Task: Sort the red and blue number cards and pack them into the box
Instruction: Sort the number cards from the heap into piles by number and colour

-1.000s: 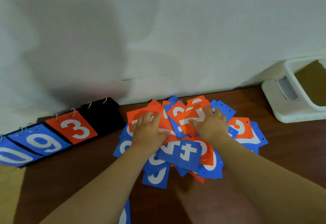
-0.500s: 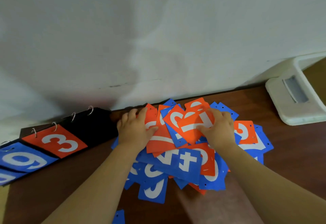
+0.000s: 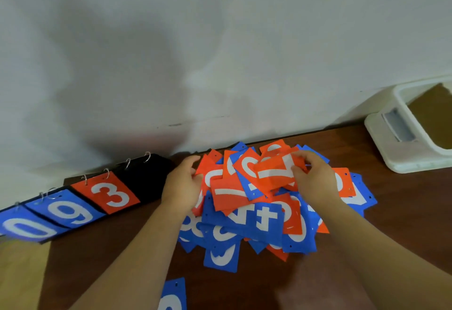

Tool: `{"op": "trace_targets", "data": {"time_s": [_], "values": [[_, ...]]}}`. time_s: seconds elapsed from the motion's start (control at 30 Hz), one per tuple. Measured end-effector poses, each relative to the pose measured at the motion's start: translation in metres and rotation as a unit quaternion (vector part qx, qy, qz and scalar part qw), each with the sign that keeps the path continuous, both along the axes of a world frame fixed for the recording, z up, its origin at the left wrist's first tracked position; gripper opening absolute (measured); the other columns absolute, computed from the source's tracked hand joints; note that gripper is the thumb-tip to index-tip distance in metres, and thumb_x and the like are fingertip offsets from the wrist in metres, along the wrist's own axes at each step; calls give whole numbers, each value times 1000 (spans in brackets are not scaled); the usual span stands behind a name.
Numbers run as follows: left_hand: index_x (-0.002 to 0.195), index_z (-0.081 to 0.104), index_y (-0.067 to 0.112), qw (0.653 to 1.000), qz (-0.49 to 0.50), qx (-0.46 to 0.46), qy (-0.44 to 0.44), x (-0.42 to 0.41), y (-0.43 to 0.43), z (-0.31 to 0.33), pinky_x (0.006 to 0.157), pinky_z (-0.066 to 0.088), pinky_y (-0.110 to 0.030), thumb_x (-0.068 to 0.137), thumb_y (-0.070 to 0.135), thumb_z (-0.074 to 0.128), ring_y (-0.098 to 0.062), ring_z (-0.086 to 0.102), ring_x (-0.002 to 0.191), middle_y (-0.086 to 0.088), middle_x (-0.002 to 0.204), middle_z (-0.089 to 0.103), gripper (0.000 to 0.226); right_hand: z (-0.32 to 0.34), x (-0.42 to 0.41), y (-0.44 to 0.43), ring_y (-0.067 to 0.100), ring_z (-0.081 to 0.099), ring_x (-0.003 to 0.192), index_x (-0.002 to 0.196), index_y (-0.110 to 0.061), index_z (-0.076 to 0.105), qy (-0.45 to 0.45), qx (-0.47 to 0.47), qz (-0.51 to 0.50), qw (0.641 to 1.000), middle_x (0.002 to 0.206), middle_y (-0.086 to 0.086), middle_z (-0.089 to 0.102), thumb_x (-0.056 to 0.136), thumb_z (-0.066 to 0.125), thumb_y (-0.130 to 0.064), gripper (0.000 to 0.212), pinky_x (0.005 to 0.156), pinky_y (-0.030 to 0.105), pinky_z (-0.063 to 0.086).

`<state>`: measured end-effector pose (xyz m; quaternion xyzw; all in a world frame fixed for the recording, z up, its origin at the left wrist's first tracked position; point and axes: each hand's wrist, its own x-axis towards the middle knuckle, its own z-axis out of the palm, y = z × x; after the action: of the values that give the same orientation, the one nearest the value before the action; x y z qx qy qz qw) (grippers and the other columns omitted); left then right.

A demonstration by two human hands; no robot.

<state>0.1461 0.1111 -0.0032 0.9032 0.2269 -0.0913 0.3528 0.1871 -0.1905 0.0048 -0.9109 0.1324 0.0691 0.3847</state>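
Flat on the heap a moment ago, the right hand [image 3: 315,180] now pinches a red number card [image 3: 274,171] above the red-and-blue card pile [image 3: 244,219] on the brown wooden table [image 3: 403,212]. The left hand [image 3: 182,183] curls at the pile's left edge, grip unclear. The white plastic box [image 3: 401,153] stands well apart, right.

Indoor room, wooden table [image 3: 403,212], white wall [image 3: 220,40]

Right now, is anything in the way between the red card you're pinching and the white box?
No, nothing visible. The right hand pinches the red card on top of the pile, and only bare brown table lies between the pile and the open white box on the right.
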Motion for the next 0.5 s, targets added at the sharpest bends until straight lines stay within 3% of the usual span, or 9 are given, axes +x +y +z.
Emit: {"op": "trace_targets", "data": {"time_s": [0.17,0.3,0.43,0.5], "values": [[144,51,33,997,0,59,-43,-24,8,28,85,56,-36,102,21,54,-22,66,107,-2,126,67,43,27,-15,2,11,58,101,128,-28,63,-32,53,8,998,112,-12,59,99,62,-17,31,76,19,46],[143,52,30,993,16,96,-68,-47,13,51,75,46,-30,103,19,50,-21,64,106,-1,125,66,41,45,-31,6,10,59,98,128,-29,64,-46,66,50,996,112,-11,61,99,61,-14,32,72,12,43],[145,49,29,992,58,67,-92,-72,15,64,71,44,-27,104,22,52,-19,64,100,-2,122,66,42,62,-50,8,7,59,96,129,-28,64,-52,73,80,993,117,-9,62,99,59,-12,34,71,9,42],[145,47,31,992,71,41,-97,-81,13,65,62,43,-25,103,24,53,-12,62,88,-1,117,67,43,69,-59,8,8,60,95,129,-29,63,-47,72,98,991,118,-9,62,99,60,-12,34,70,11,44]]}}
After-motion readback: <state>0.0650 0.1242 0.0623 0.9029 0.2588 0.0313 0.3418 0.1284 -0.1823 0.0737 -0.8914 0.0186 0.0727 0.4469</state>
